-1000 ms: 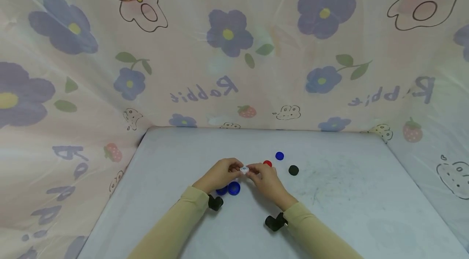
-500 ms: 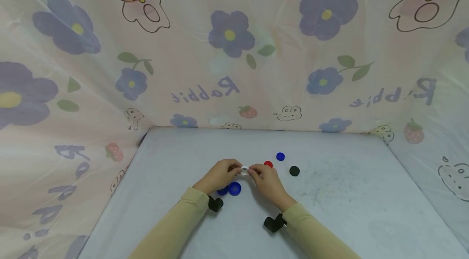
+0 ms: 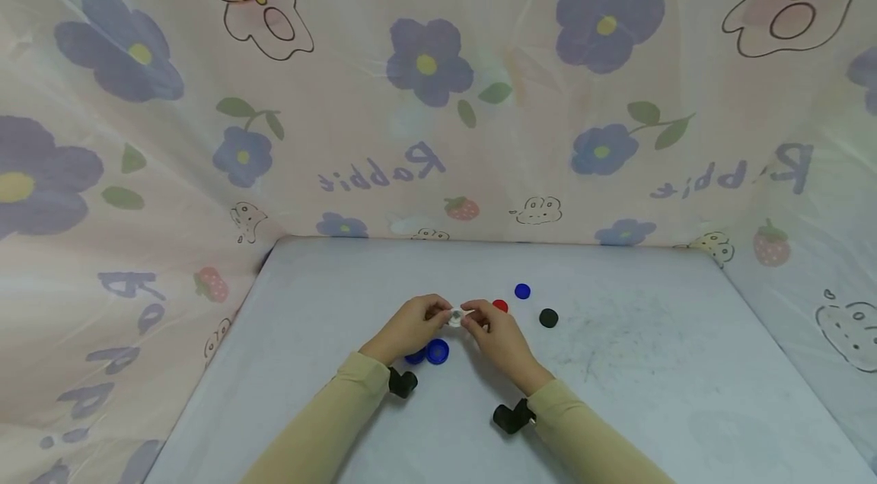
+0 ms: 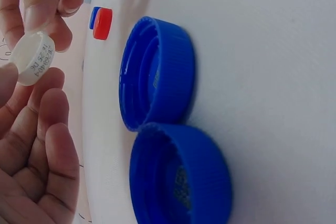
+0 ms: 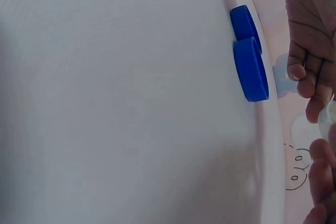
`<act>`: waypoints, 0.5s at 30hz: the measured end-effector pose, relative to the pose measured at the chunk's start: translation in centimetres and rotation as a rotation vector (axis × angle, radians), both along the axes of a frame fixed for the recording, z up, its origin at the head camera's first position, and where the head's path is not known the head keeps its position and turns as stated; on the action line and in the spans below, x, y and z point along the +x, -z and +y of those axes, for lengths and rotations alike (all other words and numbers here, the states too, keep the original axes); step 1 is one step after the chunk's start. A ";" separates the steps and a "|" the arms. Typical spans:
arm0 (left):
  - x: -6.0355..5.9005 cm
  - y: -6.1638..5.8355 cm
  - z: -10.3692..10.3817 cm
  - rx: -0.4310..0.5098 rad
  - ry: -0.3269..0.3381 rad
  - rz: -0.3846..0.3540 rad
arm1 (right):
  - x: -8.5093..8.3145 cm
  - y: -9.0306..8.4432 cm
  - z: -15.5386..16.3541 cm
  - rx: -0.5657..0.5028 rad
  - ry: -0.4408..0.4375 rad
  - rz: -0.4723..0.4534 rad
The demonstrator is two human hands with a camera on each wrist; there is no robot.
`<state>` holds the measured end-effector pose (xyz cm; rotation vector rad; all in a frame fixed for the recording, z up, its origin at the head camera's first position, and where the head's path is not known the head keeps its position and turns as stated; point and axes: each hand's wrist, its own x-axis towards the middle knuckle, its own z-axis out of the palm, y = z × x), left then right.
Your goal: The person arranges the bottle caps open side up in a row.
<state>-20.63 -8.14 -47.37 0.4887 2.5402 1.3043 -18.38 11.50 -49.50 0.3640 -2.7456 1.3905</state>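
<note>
A small white bottle cap (image 4: 32, 59), with dark printing on its side, is held up between both hands. In the head view my left hand (image 3: 413, 324) pinches it from the left, with thumb and fingers at its rim. My right hand (image 3: 500, 335) pinches the opposite side. Just below the hands, two larger blue bottle caps lie side by side, hollow side up. The nearer-to-centre blue cap (image 3: 437, 351) shows fully in the head view, while the other blue cap (image 3: 415, 357) is partly hidden by the left wrist.
Beyond the right hand lie a red cap (image 3: 501, 306), partly covered by the fingers, a small blue cap (image 3: 523, 291) and a black cap (image 3: 549, 318). The white tabletop (image 3: 651, 408) ends at a patterned curtain (image 3: 507, 164) behind and at both sides.
The white cap has turned between the fingers: its printed top faced the head camera a second ago, and now its hollow side shows. Both hands stay in nearly the same place.
</note>
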 end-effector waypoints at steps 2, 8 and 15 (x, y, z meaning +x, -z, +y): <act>-0.1 0.1 0.0 0.007 -0.002 -0.004 | 0.1 0.0 0.0 0.000 -0.010 -0.012; 0.0 0.0 0.0 0.013 -0.002 -0.007 | 0.2 -0.1 0.2 0.009 -0.046 -0.022; 0.4 0.0 0.1 0.004 0.038 -0.010 | 0.4 0.0 0.3 0.039 -0.047 -0.033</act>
